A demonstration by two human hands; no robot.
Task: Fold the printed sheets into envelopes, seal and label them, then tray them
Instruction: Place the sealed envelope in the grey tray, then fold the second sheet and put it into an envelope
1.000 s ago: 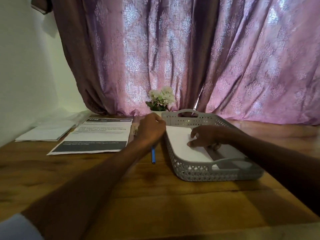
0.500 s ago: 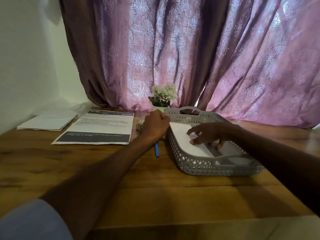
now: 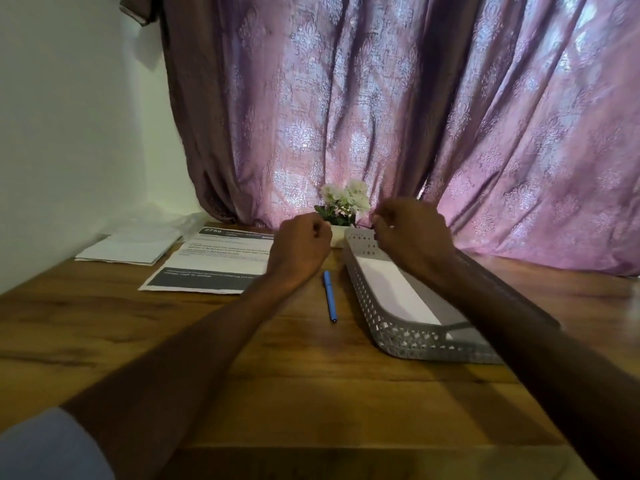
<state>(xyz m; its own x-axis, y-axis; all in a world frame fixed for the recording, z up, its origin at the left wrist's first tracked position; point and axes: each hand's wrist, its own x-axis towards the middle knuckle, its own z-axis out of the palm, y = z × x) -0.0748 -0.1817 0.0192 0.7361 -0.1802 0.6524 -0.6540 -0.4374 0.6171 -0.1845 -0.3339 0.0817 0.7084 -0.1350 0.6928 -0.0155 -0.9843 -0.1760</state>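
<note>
A grey perforated tray (image 3: 412, 341) stands on the wooden table, right of centre, with a white envelope (image 3: 391, 289) lying flat inside it. My right hand (image 3: 412, 237) hovers above the tray's far end with curled, pinched fingers, and I see nothing between them. My left hand (image 3: 301, 247) is raised just left of the tray, curled into a fist; its palm side is hidden. A blue pen (image 3: 329, 296) lies between the tray and a printed sheet (image 3: 221, 261) with dark bands.
A stack of white paper (image 3: 128, 247) lies at the far left by the wall. Behind the hands, a small pot of white flowers (image 3: 343, 206) stands against the purple curtain (image 3: 415, 116). Bare wooden table (image 3: 277, 375) stretches toward me.
My right hand has lifted off the envelope in the tray and moved up toward the left hand. The left hand has risen slightly. The camera has tilted up.
</note>
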